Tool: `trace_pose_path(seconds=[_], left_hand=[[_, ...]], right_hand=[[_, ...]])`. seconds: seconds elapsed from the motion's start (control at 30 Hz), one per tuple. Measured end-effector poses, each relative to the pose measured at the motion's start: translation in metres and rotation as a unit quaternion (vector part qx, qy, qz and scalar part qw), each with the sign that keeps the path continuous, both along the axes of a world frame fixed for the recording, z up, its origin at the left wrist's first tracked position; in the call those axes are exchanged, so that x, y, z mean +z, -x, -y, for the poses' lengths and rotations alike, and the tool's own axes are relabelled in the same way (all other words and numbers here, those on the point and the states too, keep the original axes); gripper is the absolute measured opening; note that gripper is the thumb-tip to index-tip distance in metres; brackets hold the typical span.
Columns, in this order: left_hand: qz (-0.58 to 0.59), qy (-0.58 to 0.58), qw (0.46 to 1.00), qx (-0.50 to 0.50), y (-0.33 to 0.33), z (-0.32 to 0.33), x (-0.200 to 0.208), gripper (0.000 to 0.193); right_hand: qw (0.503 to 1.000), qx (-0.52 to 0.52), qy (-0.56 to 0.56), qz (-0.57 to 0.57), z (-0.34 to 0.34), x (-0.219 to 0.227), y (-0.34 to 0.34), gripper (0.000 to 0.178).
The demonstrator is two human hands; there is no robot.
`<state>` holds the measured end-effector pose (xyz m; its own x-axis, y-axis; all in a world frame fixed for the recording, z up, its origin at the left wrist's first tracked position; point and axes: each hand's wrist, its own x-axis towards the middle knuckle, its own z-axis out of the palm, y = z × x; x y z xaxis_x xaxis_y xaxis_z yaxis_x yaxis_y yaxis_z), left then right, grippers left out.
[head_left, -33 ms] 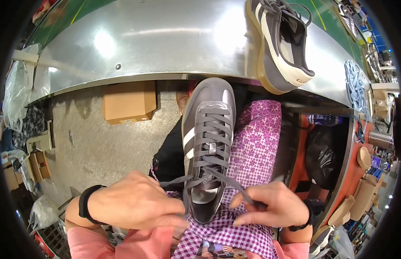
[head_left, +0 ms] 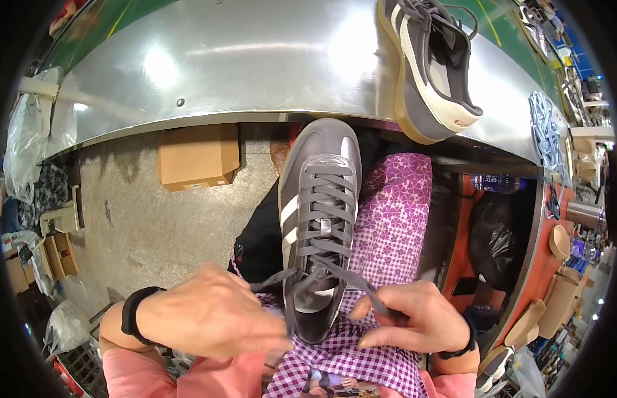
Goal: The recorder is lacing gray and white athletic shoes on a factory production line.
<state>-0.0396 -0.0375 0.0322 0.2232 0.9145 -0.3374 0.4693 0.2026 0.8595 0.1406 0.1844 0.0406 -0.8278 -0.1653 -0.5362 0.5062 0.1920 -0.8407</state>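
Observation:
A grey lace-up sneaker [head_left: 322,142] with white side stripes lies toe-away on my lap, its opening toward me. Grey shoelace [head_left: 327,192] criss-crosses up its front. From the top eyelets, one lace end runs right into my right hand [head_left: 411,318], pinched by its curled fingers. At the shoe's left collar, my left hand [head_left: 212,315] is closed, back of the hand up, with lace reaching its blurred fingertips; part of that grip is hidden. A matching sneaker [head_left: 431,73], pale at the heel, rests on the metal bench at the upper right.
The shiny metal bench [head_left: 255,73] crosses ahead of me, its edge just beyond the shoe's toe. A cardboard box [head_left: 197,156] sits on the floor beneath. Light-blue laces [head_left: 546,129] lie at the bench's right end. At right, a reddish shelf unit [head_left: 531,225] holds a black bag [head_left: 497,232].
My left fingertips have shifted very slightly beside the shoe's collar. Otherwise the shoe and my right hand stay nearly the same.

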Motion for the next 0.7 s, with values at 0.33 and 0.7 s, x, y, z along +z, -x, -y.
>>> trace_pose_path(seconds=[0.33, 0.7], left_hand=[[-0.445, -0.178, 0.829, 0.287, 0.007, 0.000, -0.007, 0.032], [0.002, -0.236, 0.948, 0.214, -0.026, -0.028, -0.032, 0.016]], right_hand=[[0.923, -0.188, -0.253, -0.222, 0.015, -0.023, -0.010, 0.014], [0.918, -0.209, -0.258, -0.215, 0.025, -0.021, -0.005, 0.026]])
